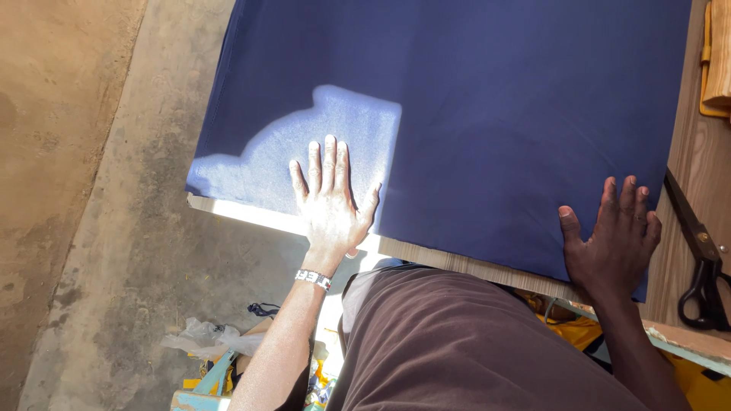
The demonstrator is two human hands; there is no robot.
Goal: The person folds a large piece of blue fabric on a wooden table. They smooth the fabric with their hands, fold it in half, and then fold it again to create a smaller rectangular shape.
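The head view looks down on a big dark blue cloth (487,114) spread flat and smooth over the wooden tabletop (697,164). It reaches almost to the near edge of the tabletop and is cut off at the top of the picture. A patch of bright sun lights the cloth near its near left corner. The left hand (329,199) lies flat on that sunny patch, fingers (329,160) spread out and holding nothing. The right hand (615,240) presses flat on the cloth's near right corner, fingers loose and open too. Black scissors (700,259) lie near the right edge of the tabletop, partly cut off. The stuff on the floor is hard to make out.
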